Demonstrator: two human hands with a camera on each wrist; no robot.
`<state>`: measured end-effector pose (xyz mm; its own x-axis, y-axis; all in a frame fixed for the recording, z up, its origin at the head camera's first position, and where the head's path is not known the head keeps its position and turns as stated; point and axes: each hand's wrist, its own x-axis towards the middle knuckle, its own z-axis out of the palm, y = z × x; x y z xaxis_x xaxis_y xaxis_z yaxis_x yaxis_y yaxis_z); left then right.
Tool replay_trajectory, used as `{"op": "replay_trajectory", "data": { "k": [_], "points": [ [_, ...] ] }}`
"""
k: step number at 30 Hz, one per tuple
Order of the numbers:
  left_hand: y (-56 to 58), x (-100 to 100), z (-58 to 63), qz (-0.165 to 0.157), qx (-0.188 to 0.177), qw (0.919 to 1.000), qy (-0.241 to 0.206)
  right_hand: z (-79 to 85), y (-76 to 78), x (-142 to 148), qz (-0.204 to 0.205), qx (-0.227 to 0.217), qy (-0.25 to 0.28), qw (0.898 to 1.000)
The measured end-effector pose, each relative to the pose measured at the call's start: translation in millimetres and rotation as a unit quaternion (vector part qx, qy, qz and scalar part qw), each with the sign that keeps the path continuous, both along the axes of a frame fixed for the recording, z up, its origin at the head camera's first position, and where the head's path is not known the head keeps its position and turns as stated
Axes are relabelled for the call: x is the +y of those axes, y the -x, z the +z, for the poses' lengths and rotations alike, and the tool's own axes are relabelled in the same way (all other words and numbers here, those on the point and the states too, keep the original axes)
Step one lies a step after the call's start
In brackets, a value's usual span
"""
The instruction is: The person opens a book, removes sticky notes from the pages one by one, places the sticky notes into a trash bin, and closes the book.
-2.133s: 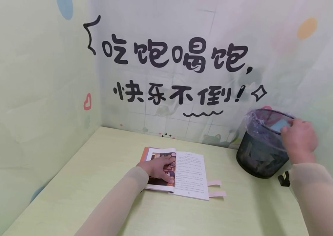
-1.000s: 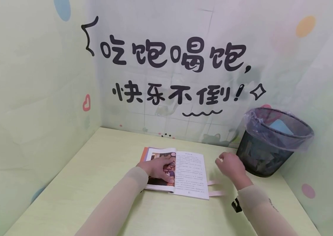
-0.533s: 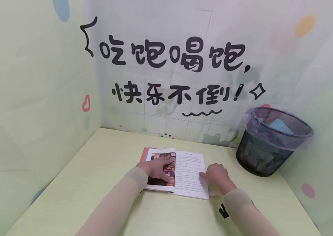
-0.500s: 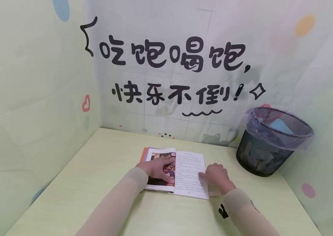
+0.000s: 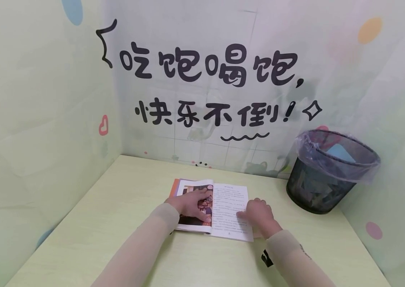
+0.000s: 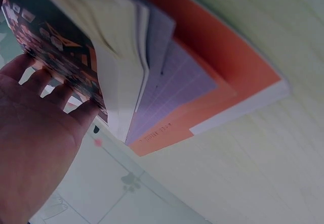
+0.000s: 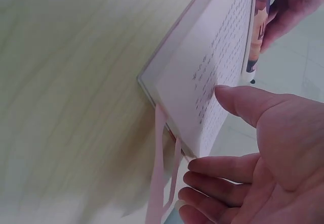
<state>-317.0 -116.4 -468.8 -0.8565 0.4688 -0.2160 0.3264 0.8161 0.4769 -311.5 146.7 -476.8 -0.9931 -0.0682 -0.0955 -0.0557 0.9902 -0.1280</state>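
Note:
An open book (image 5: pixel 229 229) lies on the table, a dark picture on its left page and printed text on its right. My left hand (image 5: pixel 192 205) is spread over the picture page, fingertips (image 6: pixel 90 107) pressing near the gutter. At the outer edge of the text page is my right hand (image 5: pixel 259 213). Its thumb (image 7: pixel 243 100) rests on the page while the other fingers, loosely bent, sit by the book's edge. Two pink paper strips (image 7: pixel 158 168) stick out from that edge; the right hand mostly covers them in the head view. Orange and purple leaves (image 6: pixel 202 82) show under the left pages.
A black mesh wastebasket (image 5: pixel 317 191) with a clear plastic liner stands at the back right, light-blue paper (image 5: pixel 340 152) inside it. Printed fabric walls enclose the pale table (image 5: pixel 98 239) at the left, back and right. A black object (image 5: pixel 267 258) shows beside the right sleeve.
My right hand has come from the wastebasket rim, leftward and down to the book's right edge, and its thumb has slid farther onto the page. The left hand stays put.

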Motion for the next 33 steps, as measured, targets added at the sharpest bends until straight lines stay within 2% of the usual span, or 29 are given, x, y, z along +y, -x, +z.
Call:
{"op": "replay_trajectory", "data": {
  "k": [23, 33],
  "points": [
    [-2.2, 0, -0.2, 0.003, -0.002, 1.0, -0.001, 5.6, -16.0, -14, 0.019, 0.012, -0.042, 0.999],
    [-0.7, 0, -1.1, 0.005, -0.002, 1.0, 0.003, 6.3, -15.7, -13, 0.018, 0.017, -0.028, 0.999]
  ]
}}
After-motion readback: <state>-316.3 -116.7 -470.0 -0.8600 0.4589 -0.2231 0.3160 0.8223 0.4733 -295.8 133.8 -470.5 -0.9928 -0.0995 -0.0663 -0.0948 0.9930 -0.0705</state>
